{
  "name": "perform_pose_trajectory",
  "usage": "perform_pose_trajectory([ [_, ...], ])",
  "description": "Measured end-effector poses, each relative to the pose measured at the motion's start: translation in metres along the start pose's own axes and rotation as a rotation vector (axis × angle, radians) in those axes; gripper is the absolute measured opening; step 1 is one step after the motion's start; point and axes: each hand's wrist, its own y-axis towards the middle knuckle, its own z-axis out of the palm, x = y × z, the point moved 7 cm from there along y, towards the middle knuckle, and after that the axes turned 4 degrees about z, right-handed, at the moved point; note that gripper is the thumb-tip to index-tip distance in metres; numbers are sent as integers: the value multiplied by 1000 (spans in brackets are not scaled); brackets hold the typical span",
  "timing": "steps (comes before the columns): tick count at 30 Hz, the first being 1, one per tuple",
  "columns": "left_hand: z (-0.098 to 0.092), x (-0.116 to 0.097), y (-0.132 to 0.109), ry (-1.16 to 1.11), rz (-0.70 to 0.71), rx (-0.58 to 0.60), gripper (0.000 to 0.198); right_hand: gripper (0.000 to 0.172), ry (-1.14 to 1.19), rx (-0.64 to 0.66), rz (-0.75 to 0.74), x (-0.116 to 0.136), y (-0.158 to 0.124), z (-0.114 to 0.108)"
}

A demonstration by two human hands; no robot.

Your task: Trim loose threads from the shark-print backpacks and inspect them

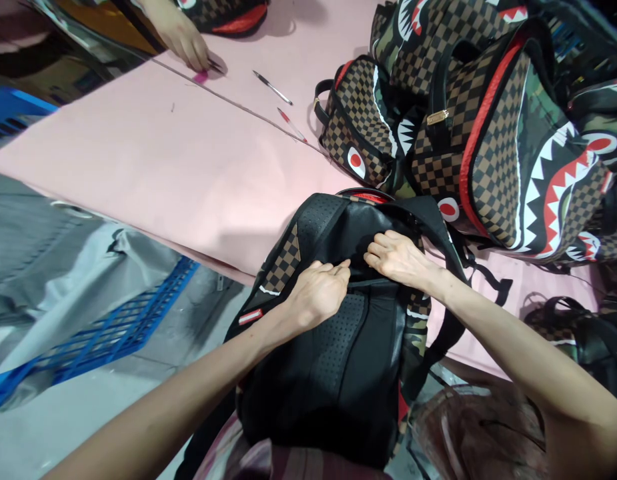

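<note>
A black backpack [338,373] with checkered side panels lies back side up, its top part on the table edge and its lower part against my body. My left hand [321,293] is closed on the black material at the upper back panel, fingers bent and pressed together. Just right of it, my right hand [391,257] is closed too, its curled fingers gripping the same panel near the right strap. Between the two hands a seam or fold of the panel runs across.
Checkered backpacks with shark-mouth prints [493,147] are piled at the upper right of the pink table [138,160]. Two pens [272,87] lie near them. Another person's hand [183,40] is at the top left. A blue crate [123,320] stands below left.
</note>
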Motion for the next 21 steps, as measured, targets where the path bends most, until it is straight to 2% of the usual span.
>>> perform_pose_trajectory([
  [4,1,0,-1,15,3,-13,32,22,28,24,-29,2,1,1],
  [7,1,0,-1,9,7,-11,31,23,27,35,2,0,-2,0],
  [10,0,0,0,5,-1,2,32,24,11,15,27,-2,-4,-3],
  [16,-2,-1,0,16,-4,5,32,24,-47,-5,-39,6,2,-1],
  [21,0,-1,0,5,-13,27,33,20,-1,-16,-28,3,-3,-2],
])
